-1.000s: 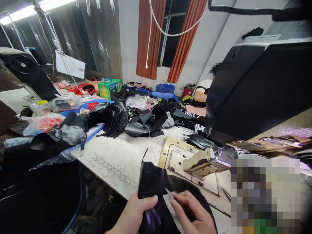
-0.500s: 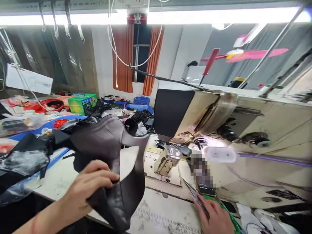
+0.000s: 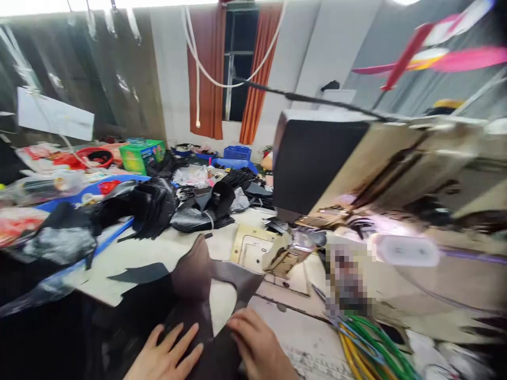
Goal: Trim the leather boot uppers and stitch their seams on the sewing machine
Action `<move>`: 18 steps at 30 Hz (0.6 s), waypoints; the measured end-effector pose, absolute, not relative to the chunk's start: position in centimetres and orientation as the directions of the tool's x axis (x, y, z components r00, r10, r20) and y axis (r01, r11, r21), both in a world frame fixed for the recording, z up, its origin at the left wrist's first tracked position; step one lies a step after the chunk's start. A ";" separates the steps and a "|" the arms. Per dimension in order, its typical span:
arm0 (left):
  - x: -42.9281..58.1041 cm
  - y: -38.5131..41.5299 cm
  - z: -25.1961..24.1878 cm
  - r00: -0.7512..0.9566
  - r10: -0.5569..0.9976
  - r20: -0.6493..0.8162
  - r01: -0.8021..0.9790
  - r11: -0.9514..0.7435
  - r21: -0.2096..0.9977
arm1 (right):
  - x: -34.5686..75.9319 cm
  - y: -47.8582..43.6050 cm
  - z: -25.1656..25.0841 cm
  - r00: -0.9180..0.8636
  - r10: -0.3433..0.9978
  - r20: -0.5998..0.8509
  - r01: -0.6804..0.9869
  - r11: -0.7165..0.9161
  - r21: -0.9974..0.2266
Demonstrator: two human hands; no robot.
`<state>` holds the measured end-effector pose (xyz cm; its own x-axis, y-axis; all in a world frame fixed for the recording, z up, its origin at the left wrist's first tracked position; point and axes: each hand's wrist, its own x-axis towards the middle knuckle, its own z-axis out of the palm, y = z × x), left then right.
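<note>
A dark brown stitched leather piece [image 3: 192, 287] with a cut-out opening lies low over the front edge of the table. My left hand [image 3: 168, 353] rests on it with the fingers spread. At the right side of the opening, my right hand [image 3: 261, 343] pinches the leather between thumb and fingers. Beyond the piece stands a sewing machine [image 3: 356, 174], its needle area partly hidden by a metal guard [image 3: 283, 253]. A pointed metal tool [image 3: 322, 295], too blurred to name exactly, lies to the right of my right hand.
Stacks of black cut pieces [image 3: 152, 206] and a tied black bundle [image 3: 202, 211] occupy the back left of the table. Beside the machine are a phone [image 3: 350, 282], a green and yellow cord bundle [image 3: 364, 343] and a white lamp [image 3: 406, 249]. A green box [image 3: 140, 157] sits farther back.
The leather piece has come down from its raised position onto the table. My left hand has gone from pinching to spread. My right hand has let go of the metal tool and moved left to the leather.
</note>
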<state>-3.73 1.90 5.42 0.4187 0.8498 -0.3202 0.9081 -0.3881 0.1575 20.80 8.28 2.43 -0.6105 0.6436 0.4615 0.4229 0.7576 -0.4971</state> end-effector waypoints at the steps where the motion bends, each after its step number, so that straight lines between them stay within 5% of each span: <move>1: -3.7 1.8 5.5 0.400 0.844 -0.359 0.916 -0.381 0.124 | 20.3 8.6 1.9 -0.589 0.682 0.433 0.456 0.723 -0.518; 4: -3.7 1.8 5.5 0.374 0.862 -0.343 0.926 -0.365 0.092 | 20.5 9.3 0.2 -0.557 0.742 0.373 0.547 0.666 -0.507; 10: -3.9 2.6 7.8 0.358 0.853 -0.379 0.931 -0.358 0.074 | 22.0 9.1 -0.3 -0.633 0.642 0.433 0.700 0.714 -0.034; 13: -3.3 2.7 8.5 0.397 0.811 -0.429 0.915 -0.384 0.121 | 21.1 8.7 0.6 -0.645 0.633 0.427 0.686 0.727 -0.041; 18: -1.9 2.9 6.3 0.300 0.952 -0.060 0.932 -0.279 0.231 | 22.8 9.6 1.9 -0.528 0.648 0.549 0.686 0.707 -0.174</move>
